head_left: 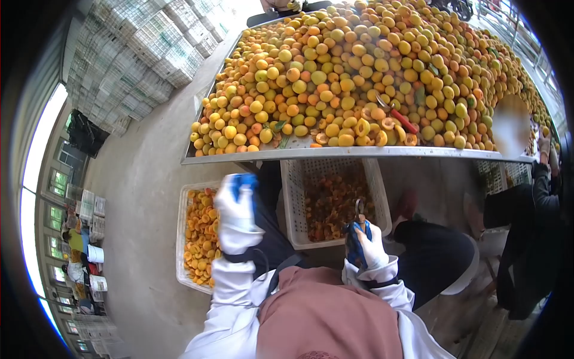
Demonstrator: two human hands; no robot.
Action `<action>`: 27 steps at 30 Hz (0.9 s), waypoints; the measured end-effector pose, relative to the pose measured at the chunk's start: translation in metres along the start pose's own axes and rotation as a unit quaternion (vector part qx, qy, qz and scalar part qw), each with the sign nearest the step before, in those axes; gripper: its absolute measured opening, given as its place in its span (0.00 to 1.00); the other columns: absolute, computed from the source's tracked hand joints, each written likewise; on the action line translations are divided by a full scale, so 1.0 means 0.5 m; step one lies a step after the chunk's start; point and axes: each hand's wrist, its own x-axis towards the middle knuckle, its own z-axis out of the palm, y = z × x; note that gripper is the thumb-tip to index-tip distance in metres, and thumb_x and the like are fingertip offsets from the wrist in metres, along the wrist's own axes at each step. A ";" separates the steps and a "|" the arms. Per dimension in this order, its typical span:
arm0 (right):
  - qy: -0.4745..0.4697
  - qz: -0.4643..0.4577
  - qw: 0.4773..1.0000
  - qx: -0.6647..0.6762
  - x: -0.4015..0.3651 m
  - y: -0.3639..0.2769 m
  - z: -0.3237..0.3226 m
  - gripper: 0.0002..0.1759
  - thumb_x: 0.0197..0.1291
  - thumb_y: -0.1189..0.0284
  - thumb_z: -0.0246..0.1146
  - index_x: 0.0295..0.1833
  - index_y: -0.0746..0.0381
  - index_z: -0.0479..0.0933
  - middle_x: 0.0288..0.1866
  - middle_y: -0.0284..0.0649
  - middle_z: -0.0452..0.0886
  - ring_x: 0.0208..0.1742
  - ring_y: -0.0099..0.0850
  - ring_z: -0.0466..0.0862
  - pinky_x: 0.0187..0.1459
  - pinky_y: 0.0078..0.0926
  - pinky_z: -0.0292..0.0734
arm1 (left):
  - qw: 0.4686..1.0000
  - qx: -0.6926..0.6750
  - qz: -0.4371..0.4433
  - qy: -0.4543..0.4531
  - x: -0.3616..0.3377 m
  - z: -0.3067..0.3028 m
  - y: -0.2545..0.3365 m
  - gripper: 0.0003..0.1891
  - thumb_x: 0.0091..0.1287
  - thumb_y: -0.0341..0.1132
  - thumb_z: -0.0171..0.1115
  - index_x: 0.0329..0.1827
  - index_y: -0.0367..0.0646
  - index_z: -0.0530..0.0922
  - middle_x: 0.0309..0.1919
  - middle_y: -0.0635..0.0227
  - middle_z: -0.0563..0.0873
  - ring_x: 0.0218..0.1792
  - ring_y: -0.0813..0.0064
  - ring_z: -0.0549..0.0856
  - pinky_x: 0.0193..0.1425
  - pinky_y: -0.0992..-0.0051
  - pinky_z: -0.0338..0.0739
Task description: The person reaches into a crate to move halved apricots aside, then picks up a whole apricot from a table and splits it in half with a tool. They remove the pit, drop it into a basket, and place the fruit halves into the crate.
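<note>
Head view: white-gloved, the right hand (372, 242) grips a ring-tipped metal tool (359, 209) above a perforated plastic crate (293, 209) of ragged orange pieces (332, 206); whether the blurred left hand (236, 200) grips anything, I cannot tell. Beside it, another crate (180, 239) holds fruit halves (200, 233); smooth, round apricots (359, 72) heap the metal-rimmed surface (359, 152).

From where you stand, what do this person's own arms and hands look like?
Both arms wear loose white fabric sleeves. The left hand and right hand wear white gloves with bright blue areas around the fingers. A narrow black band circles each forearm near the wrist, and a thin dark cord curves beside the left one. I can't make out any markings.
</note>
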 end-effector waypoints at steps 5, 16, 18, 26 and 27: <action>-0.025 -0.017 0.999 -0.033 0.003 0.023 -0.017 0.10 0.73 0.73 0.61 0.56 0.63 0.77 0.32 0.26 0.76 0.30 0.14 0.73 0.30 0.16 0.69 | 0.812 0.567 0.119 0.070 0.046 -0.178 -0.203 0.15 0.67 0.45 0.68 0.52 0.49 0.82 0.49 0.62 0.86 0.55 0.56 0.81 0.64 0.57 0.69; 0.034 -0.039 0.991 -0.124 0.016 0.012 -0.005 0.10 0.75 0.67 0.60 0.53 0.60 0.77 0.27 0.27 0.75 0.24 0.17 0.73 0.26 0.20 0.69 | 0.866 0.349 0.179 -0.311 0.255 0.344 -0.061 0.25 0.71 0.52 0.60 0.65 0.46 0.77 0.55 0.57 0.87 0.55 0.53 0.85 0.60 0.57 0.75; 0.016 -0.048 0.988 -0.149 0.016 0.008 -0.016 0.10 0.75 0.65 0.60 0.50 0.60 0.78 0.27 0.28 0.76 0.24 0.17 0.73 0.26 0.21 0.70 | 0.831 0.379 0.149 -0.379 0.248 0.375 -0.037 0.24 0.70 0.49 0.61 0.63 0.44 0.77 0.56 0.57 0.86 0.60 0.55 0.84 0.62 0.58 0.76; -0.003 -0.003 0.985 -0.171 0.019 0.014 -0.009 0.13 0.73 0.63 0.63 0.55 0.60 0.79 0.29 0.28 0.77 0.27 0.18 0.74 0.30 0.20 0.71 | 0.828 0.387 0.128 -0.384 0.235 0.375 0.032 0.22 0.65 0.36 0.67 0.61 0.42 0.76 0.58 0.53 0.84 0.62 0.53 0.81 0.64 0.61 0.77; -0.005 -0.011 0.986 -0.167 0.021 0.019 -0.007 0.14 0.73 0.63 0.63 0.56 0.60 0.79 0.29 0.28 0.77 0.27 0.18 0.74 0.30 0.21 0.71 | 0.843 0.376 0.122 -0.365 0.233 0.383 0.021 0.23 0.64 0.36 0.68 0.62 0.42 0.76 0.58 0.52 0.84 0.61 0.52 0.82 0.63 0.61 0.78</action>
